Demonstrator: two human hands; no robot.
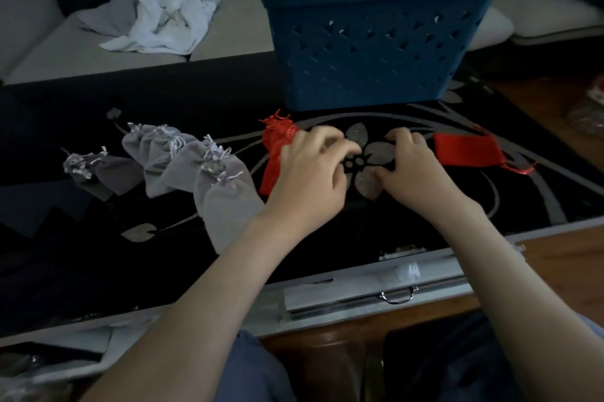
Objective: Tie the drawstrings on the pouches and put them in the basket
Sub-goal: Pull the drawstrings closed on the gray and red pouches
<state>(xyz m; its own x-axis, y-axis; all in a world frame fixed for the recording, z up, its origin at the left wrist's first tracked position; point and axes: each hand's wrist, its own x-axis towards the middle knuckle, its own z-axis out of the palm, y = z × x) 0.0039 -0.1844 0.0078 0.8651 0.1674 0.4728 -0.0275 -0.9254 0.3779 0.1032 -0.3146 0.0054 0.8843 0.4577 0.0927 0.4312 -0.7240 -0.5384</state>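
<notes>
Left hand (310, 169) and right hand (415, 166) sit close together over mid desk (359, 231), fingers curled; in the dim, blurred view I cannot tell whether they pinch anything. A flat red pouch (467, 149) lies just beside the right hand, outboard, with its long axis left–right and its cord trailing off the far end, so the right hand is nearer. Bunched red pouches (277, 143) touch the left hand, and the blue basket (376, 51) stands behind.

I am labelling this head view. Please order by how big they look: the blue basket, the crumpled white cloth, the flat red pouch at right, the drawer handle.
1. blue basket.
2. crumpled white cloth; it lies farther back, so true size is unsure.
3. flat red pouch.
4. drawer handle, smallest.
</notes>
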